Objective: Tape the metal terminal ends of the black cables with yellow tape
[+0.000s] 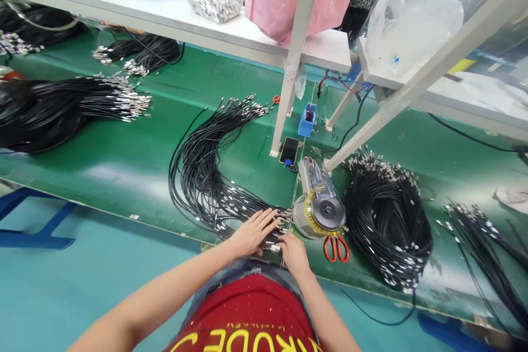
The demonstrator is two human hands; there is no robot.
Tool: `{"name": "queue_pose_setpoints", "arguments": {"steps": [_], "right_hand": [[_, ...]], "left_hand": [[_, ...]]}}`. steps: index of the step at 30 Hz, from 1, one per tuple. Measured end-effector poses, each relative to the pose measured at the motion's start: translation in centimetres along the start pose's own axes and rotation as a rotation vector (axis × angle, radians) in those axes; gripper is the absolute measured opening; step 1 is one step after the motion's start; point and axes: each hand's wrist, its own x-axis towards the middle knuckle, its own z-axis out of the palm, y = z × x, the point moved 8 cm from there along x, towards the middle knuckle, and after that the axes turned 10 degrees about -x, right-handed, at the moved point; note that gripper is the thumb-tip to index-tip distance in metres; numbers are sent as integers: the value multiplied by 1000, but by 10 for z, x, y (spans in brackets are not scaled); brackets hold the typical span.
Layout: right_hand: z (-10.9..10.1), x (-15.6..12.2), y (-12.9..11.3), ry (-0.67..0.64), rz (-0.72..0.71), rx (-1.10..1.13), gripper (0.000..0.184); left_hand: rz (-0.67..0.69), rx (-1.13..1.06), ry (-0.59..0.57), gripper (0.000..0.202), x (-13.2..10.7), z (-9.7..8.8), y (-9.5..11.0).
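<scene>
A curved bundle of black cables (198, 176) with metal end connectors lies on the green table in front of me. My left hand (256, 231) rests flat across the bundle near its closer end, fingers stretched out over the cables. Just right of it, my right hand (294, 253) is closed at the connector tips, its fingertips around the silver cable ends (272, 246); how many it grips is hidden. Beyond my hands stands a round grey machine (319, 212) with a dark disc on top and yellow markings. Scissors (336, 247) with red-orange handles lie beside it.
A coiled cable bundle (388, 220) lies to the right, with loose cables (487, 247) farther right. A thick cable pile (49, 110) lies left. A phone (289, 151) and a blue tape dispenser (307, 120) sit near the shelf posts (295, 55). Above, a white shelf (144, 14) holds bins and bags.
</scene>
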Motion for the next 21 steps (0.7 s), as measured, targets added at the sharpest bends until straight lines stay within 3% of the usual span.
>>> {"name": "queue_pose_setpoints", "arguments": {"steps": [2, 5, 11, 17, 21], "right_hand": [[-2, 1, 3, 10, 25, 6, 26], [-5, -1, 5, 28, 48, 38, 22], [-9, -11, 2, 70, 28, 125, 26], [-7, -12, 3, 70, 52, 159, 24], [-4, -17, 0, 25, 58, 190, 20]], "left_hand": [[-66, 7, -18, 124, 14, 0, -9], [-147, -15, -45, 141, 26, 3, -20], [-146, -28, 10, 114, 10, 1, -15], [-98, 59, -59, 127, -9, 20, -4], [-143, 61, -30, 98, -16, 24, 1]]}}
